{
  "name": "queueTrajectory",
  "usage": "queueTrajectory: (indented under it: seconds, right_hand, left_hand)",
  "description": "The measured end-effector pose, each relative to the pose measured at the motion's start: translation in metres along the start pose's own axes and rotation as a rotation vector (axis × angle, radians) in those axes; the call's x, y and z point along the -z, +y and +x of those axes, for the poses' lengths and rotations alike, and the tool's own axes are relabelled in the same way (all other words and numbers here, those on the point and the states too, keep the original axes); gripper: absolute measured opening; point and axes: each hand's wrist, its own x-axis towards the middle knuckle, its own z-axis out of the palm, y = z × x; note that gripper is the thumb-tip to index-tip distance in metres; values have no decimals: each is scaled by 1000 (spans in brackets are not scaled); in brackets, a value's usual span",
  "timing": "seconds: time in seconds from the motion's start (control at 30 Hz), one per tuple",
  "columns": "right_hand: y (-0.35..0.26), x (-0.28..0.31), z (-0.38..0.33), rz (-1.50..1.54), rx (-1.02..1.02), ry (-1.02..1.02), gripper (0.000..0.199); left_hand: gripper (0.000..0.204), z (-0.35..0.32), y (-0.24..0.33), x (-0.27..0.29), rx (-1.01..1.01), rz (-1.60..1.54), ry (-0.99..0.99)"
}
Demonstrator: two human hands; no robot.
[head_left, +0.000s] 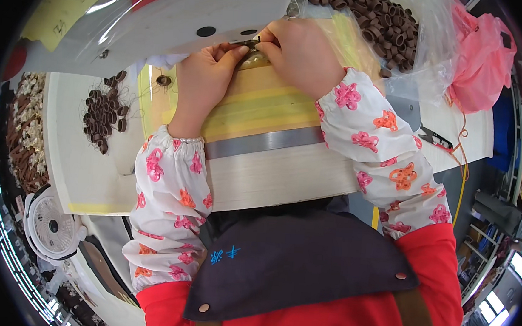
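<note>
Both hands meet under the sewing machine (180,23), close to its needle area. My left hand (205,79) is closed, thumb and forefinger pinching at a small brown piece (251,44). From the other side my right hand (300,53) also pinches at it, fingers bent together. Most of the piece is hidden by the fingers, so its shape cannot be made out. A single brown loop (164,80) lies just left of my left wrist. Farther left, several brown loops (104,114) with loose thread ends sit in a heap.
A clear plastic bag (432,51) at the far right holds many brown loops (380,27). Beside it are a pink plastic bag (482,63) and thread snips (434,138). Yellow tape (258,106) covers part of the table (271,184). A white fan (54,225) stands at lower left.
</note>
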Motion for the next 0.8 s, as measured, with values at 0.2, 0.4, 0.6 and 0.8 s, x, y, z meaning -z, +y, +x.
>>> queueTrajectory:
  seconds: [0.2,0.4,0.6,0.8]
  right_hand:
    - [-1,-2,-4,-1,-27,-37,12]
    - [11,27,-6,-7,62,164,11]
    - [69,98,7,-417,-15,270,14]
    - [105,106,23,-468,-48,119,18]
  left_hand:
    - [24,0,-2,0,-75,44,37]
    - [26,-24,-5,2,-347,91,130]
    - [25,-35,-39,58,-186,147,180]
    - [12,-39,-33,61,-305,64,352]
